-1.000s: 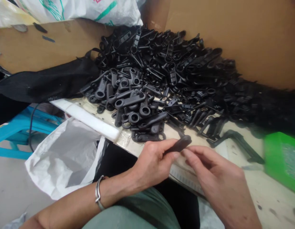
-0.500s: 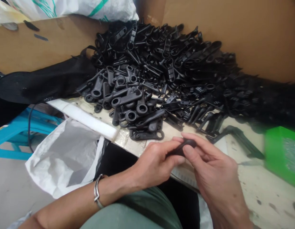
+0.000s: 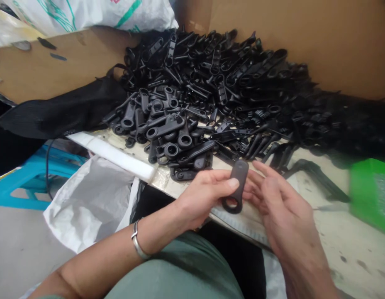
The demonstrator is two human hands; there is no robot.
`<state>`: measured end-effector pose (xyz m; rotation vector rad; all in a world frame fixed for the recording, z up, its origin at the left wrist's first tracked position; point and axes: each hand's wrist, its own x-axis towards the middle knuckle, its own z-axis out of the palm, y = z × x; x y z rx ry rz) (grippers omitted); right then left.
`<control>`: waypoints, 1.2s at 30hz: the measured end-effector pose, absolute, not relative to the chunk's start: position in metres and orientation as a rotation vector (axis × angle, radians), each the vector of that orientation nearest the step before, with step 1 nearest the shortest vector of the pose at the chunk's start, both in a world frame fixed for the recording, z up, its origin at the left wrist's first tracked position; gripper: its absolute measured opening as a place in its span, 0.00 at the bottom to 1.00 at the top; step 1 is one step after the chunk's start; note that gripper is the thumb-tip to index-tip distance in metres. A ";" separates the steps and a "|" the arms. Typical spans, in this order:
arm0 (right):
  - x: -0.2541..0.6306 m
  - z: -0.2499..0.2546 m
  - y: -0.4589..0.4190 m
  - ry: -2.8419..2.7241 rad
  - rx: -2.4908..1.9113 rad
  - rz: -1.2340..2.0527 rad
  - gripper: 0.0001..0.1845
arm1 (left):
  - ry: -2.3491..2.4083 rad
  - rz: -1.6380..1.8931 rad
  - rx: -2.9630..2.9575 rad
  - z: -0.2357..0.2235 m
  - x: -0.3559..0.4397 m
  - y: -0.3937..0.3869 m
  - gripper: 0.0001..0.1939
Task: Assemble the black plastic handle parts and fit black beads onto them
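A black plastic handle part [image 3: 237, 187] with a ring at its lower end hangs upright over the table's near edge. My left hand [image 3: 201, 196] pinches it from the left, thumb pressed on its upper half. My right hand [image 3: 281, 211] meets it from the right, fingers curled behind and beside it. A big heap of the same black parts [image 3: 211, 95] covers the table just beyond my hands, the nearest ones a few centimetres away. A metal bracelet [image 3: 137, 244] sits on my left wrist.
Cardboard walls [image 3: 304, 37] stand behind the heap. A green box [image 3: 371, 195] is at the right on the worn table [image 3: 335, 241]. A white sack [image 3: 89, 199] hangs open below the table edge at left, by a blue stool [image 3: 21, 178]. Black fabric [image 3: 55, 112] lies left.
The part lay flat and sideways between my fingers; now it is turned upright with its ring end down. My right hand has shifted from over the part to its right side.
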<state>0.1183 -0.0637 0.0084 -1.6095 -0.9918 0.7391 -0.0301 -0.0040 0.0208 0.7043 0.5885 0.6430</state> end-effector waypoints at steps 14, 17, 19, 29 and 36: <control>0.156 0.033 -0.082 -1.728 -1.498 0.456 0.04 | 0.632 0.933 2.062 0.023 -0.041 -0.013 0.18; 0.159 0.037 -0.084 -1.705 -1.467 0.581 0.05 | 0.575 0.616 2.206 0.027 -0.039 -0.013 0.11; 0.153 0.032 -0.085 -1.579 -1.552 0.609 0.08 | 0.626 0.597 2.090 0.023 -0.035 -0.013 0.12; 0.134 0.016 -0.081 -1.449 -1.691 0.526 0.03 | 0.607 0.771 1.963 -0.004 -0.030 -0.016 0.17; 0.131 0.003 -0.081 -1.493 -1.656 0.375 0.06 | 0.606 0.748 2.002 -0.003 -0.029 -0.011 0.15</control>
